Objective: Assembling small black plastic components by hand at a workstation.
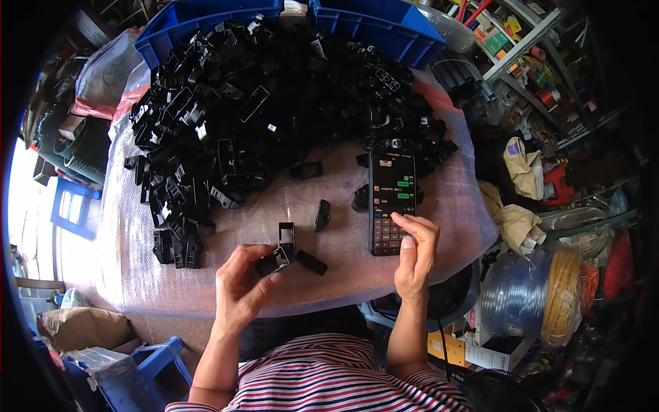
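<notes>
My left hand (pixel 240 278) is closed round a small black plastic housing (pixel 272 261), its fingers and thumb at the sides of the part. Just beyond its fingertips stands an open rectangular black frame (pixel 286 234); whether it joins the held part I cannot tell. Two loose black pieces, a long block (pixel 311 262) and a curved one (pixel 322 215), lie to the right. A smartphone (pixel 392 178) rests at the right with a chat and a keyboard lit on its screen. My right hand (pixel 417 257) touches the keyboard with an outstretched index finger, thumb apart, gripping nothing.
A large heap of black plastic parts (pixel 274 103) covers the far side of the wrap-covered table (pixel 254 213). Blue bins (pixel 206 31) stand behind it. Cluttered shelving (pixel 528 55) and coils of tubing (pixel 518 292) are at the right, a blue stool (pixel 154 364) at the lower left.
</notes>
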`<control>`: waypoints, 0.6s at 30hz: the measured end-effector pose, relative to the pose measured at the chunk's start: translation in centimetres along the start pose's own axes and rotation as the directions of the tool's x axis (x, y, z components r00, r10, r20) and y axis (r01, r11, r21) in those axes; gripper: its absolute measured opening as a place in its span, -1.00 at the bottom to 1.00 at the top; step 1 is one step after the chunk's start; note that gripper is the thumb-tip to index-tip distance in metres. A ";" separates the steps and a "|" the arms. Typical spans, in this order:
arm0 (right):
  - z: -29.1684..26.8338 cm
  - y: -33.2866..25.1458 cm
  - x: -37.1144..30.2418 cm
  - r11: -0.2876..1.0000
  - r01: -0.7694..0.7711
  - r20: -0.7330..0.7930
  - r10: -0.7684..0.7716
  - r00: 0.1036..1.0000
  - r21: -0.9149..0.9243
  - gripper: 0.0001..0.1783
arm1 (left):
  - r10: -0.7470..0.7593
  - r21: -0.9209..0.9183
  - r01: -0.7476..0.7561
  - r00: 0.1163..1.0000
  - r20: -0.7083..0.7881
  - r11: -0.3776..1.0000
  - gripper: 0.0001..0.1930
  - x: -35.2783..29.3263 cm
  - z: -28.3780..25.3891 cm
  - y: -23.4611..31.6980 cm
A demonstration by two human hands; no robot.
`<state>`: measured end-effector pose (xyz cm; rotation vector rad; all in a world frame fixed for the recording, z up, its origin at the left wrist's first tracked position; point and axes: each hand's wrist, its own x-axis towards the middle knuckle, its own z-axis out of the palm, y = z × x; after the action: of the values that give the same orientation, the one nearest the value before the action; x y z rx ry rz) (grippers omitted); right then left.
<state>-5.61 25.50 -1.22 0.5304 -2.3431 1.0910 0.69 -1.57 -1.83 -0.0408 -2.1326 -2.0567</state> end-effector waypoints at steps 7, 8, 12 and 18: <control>-0.7 0.9 -0.3 0.999 -0.044 -0.035 0.045 0.998 0.022 -0.75 | -0.032 0.001 0.032 0.999 0.001 0.999 -0.63 0.0 0.1 0.1; -0.8 0.9 -0.3 0.999 -0.043 -0.038 0.043 0.998 0.009 -0.75 | -0.023 0.008 0.023 1.000 0.003 1.000 -0.63 0.0 0.0 0.0; -0.7 0.6 -0.3 0.998 -0.055 -0.041 0.056 0.998 0.015 -0.74 | -0.011 0.029 0.010 1.000 0.015 1.000 -0.63 0.1 0.0 -0.1; -0.3 -0.5 0.5 0.979 0.082 0.116 -0.061 0.991 -0.187 -0.74 | -0.002 0.020 0.002 1.000 0.005 1.000 -0.63 0.0 0.0 -0.1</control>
<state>-5.67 25.38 -0.50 0.6106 -2.4705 0.8110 0.68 -1.53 -1.88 -0.0414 -2.1568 -2.0380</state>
